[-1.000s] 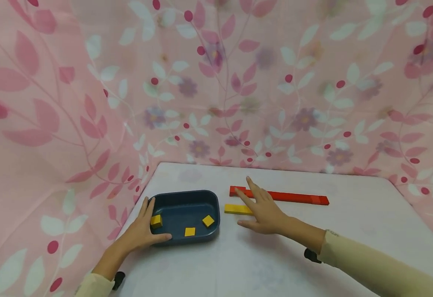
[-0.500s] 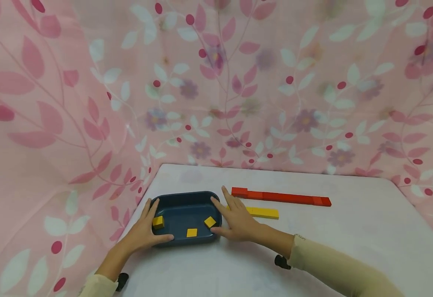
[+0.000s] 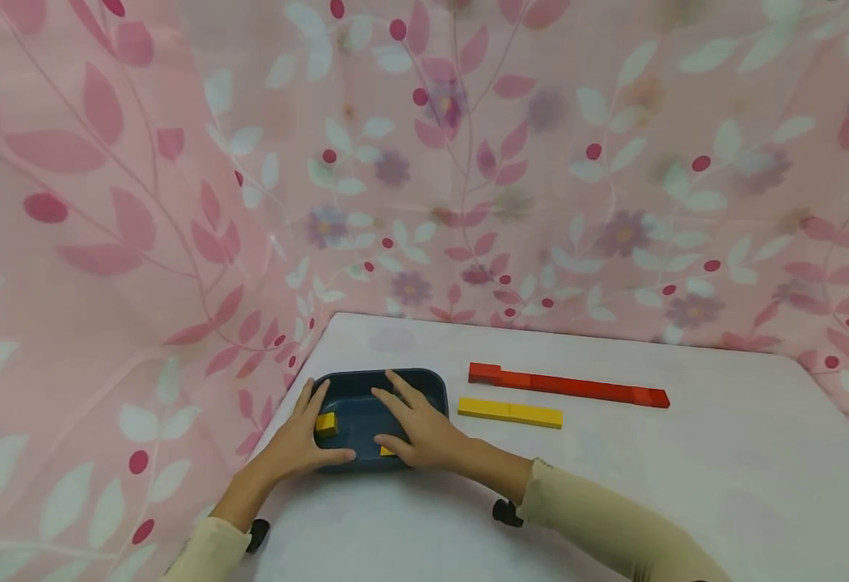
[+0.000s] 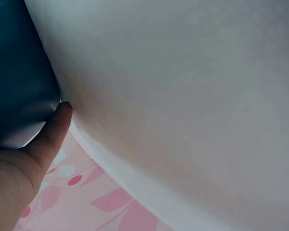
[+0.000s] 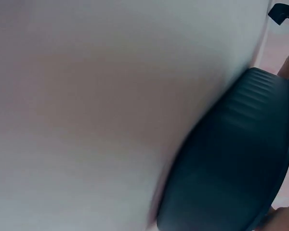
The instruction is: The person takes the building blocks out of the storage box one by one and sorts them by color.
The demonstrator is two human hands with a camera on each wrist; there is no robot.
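A dark blue tray (image 3: 355, 416) stands on the white table, its outer wall (image 5: 226, 159) filling the lower right of the right wrist view. My left hand (image 3: 289, 449) holds its left end, with the thumb along the front rim and the fingers at the far left corner. Over the right half of the tray is my right hand (image 3: 428, 436), fingers spread and nothing visible in them. One yellow cube (image 3: 327, 424) lies inside by the left wall. Another yellow block (image 3: 387, 451) shows partly beneath the right thumb; the right hand hides more of the tray floor.
Right of the tray, yellow blocks form a short row (image 3: 509, 412). Behind it lies a longer row of red blocks (image 3: 577, 387), with a raised left end. A pink floral cloth (image 3: 424, 202) hangs at the back and left.
My right hand has moved left from above the yellow row, past the tray's right rim, to over its inside. My left hand stays at the tray's left end. The head view has shifted slightly.
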